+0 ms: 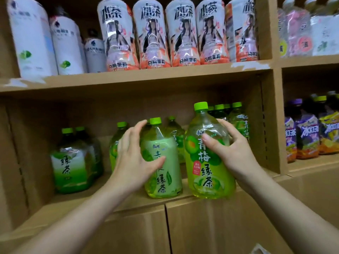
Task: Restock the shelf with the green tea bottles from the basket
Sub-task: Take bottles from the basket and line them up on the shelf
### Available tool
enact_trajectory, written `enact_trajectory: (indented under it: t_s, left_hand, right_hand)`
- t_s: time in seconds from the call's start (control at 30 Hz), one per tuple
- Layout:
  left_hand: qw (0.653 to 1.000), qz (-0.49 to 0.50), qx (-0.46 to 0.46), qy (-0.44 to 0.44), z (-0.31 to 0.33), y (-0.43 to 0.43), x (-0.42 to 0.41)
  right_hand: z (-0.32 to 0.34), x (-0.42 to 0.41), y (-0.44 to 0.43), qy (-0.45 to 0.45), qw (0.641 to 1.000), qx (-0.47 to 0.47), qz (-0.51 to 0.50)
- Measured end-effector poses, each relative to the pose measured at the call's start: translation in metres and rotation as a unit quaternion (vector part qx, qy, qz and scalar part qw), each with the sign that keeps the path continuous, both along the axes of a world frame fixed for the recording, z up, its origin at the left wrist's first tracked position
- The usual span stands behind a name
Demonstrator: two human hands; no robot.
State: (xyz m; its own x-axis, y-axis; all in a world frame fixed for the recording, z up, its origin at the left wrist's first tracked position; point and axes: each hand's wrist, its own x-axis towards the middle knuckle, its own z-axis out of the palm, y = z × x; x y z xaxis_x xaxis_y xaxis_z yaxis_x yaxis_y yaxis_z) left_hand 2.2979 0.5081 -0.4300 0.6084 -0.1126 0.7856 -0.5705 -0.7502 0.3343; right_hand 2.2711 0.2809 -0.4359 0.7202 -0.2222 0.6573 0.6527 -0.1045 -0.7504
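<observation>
Bare forearms reach up past plain brown cardboard panels point(220, 226). The shelf point(91, 202) is the same matte cardboard, and its upper board point(146, 77) is scuffed white along the lip.

At the shelf's front edge, the right hand point(233, 149) wraps thumb and fingers round the clear shoulder of a bright green tea bottle point(207, 167), glossy, round-bellied and lime-capped. Just beside it, the left hand point(135, 158) curls round a paler-labelled green tea bottle point(163, 173) standing upright.

More green bottles point(69, 162) stand further back and toward the left end. Peach-labelled bottles point(183, 33) and white bottles point(31, 39) line the upper board. Purple-labelled bottles point(306, 136) fill the right bay.
</observation>
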Motion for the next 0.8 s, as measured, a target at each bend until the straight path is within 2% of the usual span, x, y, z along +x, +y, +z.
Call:
enact_trajectory:
  t_s: [0.07, 0.13, 0.2, 0.3, 0.37, 0.43, 0.5, 0.63, 0.73, 0.8]
  left_hand:
    - [0.99, 0.026, 0.139, -0.013, 0.002, 0.011, -0.007]
    - [0.972, 0.072, 0.222, 0.022, -0.006, 0.017, -0.004]
    - [0.964, 0.094, 0.245, 0.039, -0.017, 0.019, 0.001]
    - [0.973, 0.085, 0.208, 0.047, -0.022, 0.022, 0.009]
    - [0.969, 0.103, 0.222, 0.025, -0.024, 0.024, 0.015]
    - [0.952, 0.14, 0.271, -0.035, -0.026, 0.024, 0.023]
    - [0.929, 0.172, 0.32, -0.076, -0.026, 0.023, 0.03]
    - [0.893, 0.199, 0.391, -0.101, -0.024, 0.019, 0.046]
    - [0.874, 0.209, 0.419, -0.127, -0.022, 0.015, 0.058]
    - [0.872, 0.205, 0.424, -0.137, -0.023, 0.013, 0.067]
  right_hand:
    - [0.0, 0.017, 0.006, 0.013, 1.0, -0.022, -0.018]
    - [-0.004, 0.031, 0.009, 0.023, 0.999, -0.039, -0.014]
    - [-0.012, 0.042, 0.01, 0.037, 0.998, -0.047, -0.011]
    - [-0.019, 0.052, 0.012, 0.043, 0.996, -0.081, -0.02]
    - [-0.02, 0.058, 0.011, 0.054, 0.991, -0.12, -0.015]
    - [-0.02, 0.062, 0.008, 0.072, 0.982, -0.17, -0.044]
    - [-0.02, 0.065, 0.008, 0.069, 0.967, -0.218, -0.112]
    - [-0.022, 0.074, 0.018, 0.046, 0.933, -0.292, -0.206]
    - [-0.019, 0.084, 0.023, 0.091, 0.874, -0.387, -0.279]
    - [-0.016, 0.094, 0.025, 0.135, 0.855, -0.409, -0.288]
